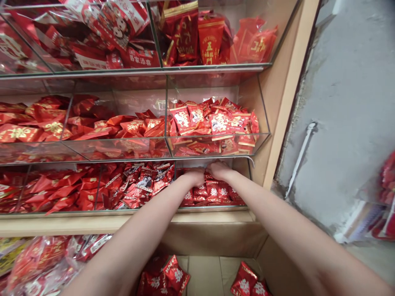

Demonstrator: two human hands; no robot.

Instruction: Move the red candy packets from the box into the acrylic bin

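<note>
Both arms reach into the right-hand compartment of the lowest glass-fronted shelf. My left hand (196,176) is over the red packets (212,191) there, its fingertips hidden behind the hand. Close beside it, my right hand (217,169) bends over the back of the same packets, fingers curled and mostly out of sight. Whether either hand grips a packet cannot be made out. Below the shelf stands a cardboard box (212,238) with red packets (177,274) at its left and a few more (244,279) at its right.
Glass dividers and front panes (216,144) edge the shelves above, which hold many red packets. A wooden side panel (290,82) and a grey wall (348,102) are at the right. Plastic-wrapped goods (40,263) lie at the lower left.
</note>
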